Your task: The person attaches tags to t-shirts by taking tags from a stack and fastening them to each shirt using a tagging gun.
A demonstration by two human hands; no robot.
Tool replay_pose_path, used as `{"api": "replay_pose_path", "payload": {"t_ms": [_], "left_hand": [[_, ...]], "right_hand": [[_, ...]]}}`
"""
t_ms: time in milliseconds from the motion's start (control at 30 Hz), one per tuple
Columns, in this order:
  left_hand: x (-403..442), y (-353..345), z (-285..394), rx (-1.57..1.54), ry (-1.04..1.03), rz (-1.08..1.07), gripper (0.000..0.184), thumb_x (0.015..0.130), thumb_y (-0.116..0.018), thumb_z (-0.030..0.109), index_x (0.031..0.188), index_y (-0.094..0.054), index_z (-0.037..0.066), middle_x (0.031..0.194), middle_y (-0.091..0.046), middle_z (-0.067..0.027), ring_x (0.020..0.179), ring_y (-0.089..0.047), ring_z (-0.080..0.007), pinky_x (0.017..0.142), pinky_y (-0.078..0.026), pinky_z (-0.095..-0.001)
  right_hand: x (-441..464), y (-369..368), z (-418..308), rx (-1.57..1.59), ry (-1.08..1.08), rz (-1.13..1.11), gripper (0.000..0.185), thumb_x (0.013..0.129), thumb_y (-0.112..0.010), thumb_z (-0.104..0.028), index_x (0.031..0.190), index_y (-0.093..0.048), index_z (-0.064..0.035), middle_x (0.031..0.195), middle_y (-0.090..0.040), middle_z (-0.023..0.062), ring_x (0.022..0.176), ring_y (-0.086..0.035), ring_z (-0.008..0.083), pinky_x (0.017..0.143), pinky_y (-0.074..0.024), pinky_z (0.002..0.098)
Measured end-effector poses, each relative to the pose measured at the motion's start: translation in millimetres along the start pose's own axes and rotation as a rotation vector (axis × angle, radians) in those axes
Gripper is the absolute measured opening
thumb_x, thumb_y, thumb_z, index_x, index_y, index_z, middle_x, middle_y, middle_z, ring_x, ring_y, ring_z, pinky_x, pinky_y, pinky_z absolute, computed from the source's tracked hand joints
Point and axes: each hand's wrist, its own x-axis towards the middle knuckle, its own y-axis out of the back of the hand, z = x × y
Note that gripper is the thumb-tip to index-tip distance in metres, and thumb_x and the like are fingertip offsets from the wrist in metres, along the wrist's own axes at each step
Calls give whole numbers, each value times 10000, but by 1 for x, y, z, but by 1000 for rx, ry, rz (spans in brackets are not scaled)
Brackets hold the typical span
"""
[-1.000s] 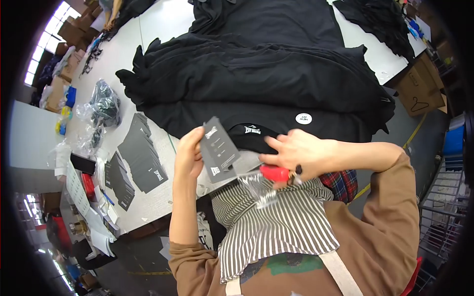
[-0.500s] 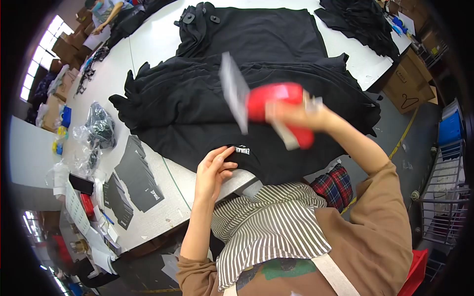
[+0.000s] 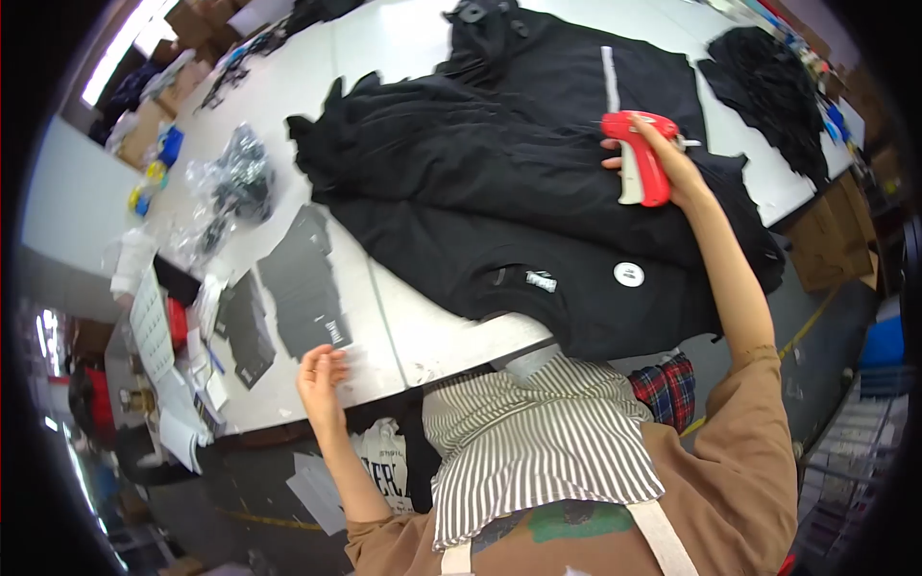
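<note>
Red and white plastic on a tagging gun (image 3: 655,182), closed firmly in the right hand (image 3: 679,171) over the right part of the black shirt pile (image 3: 413,158), with a white strip (image 3: 609,82) jutting from its top. Left of the pile, grey cards (image 3: 298,278) in fanned stacks on the white table (image 3: 432,341), near the loosely curled left hand (image 3: 322,381), too blurred to tell whether holding one. Right of the pile, a cardboard box (image 3: 831,240) and grey floor (image 3: 754,360).
</note>
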Motion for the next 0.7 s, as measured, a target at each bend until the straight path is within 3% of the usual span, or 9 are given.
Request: {"api": "replay_pose_path", "payload": {"t_ms": [67,233,300,467,700], "left_hand": [[-2,54,-15,87,-46,146,176,925,-536,138,1032,-611,21,859,-651,-80,688,-568,-95,608,-441,-178],[35,126,-14,655,-177,575,292,889,-579,256,1020,-602,-4,894,-637,-122,799,-583,-225,742,-459,-305],[40,157,-27,871,-197,667,347,875,-596,304,1016,-599,-14,908,-631,-139,843,-589,-277,796,-466,-356],[65,152,-41,1262,-158,908,428,843,-611,375,1022,-573,-12,1028,-598,-173,972,-541,-345,852,-428,-445],[72,155,-42,1258,-53,854,437,825,-606,386,1014,-556,-5,1063,-568,-187,1014,-498,-381,870,-397,-495]], "right_hand": [[6,6,8,12,-19,-6,547,862,-630,-465,1144,-582,1,1006,-658,172,741,-695,261,602,-557,296],[-1,-10,-15,-152,-84,92,611,870,-604,-494,1226,-520,-3,925,-638,124,655,-676,237,507,-529,278],[-13,-24,-19,-135,-75,109,612,875,-594,-494,1228,-520,1,940,-643,125,686,-680,224,525,-526,266],[3,-1,-5,-165,6,106,607,881,-580,-498,1216,-531,6,953,-646,123,711,-682,212,556,-528,257],[-6,-14,-11,-153,-21,112,605,880,-575,-506,1193,-550,10,954,-650,120,740,-686,204,578,-528,250]]}}
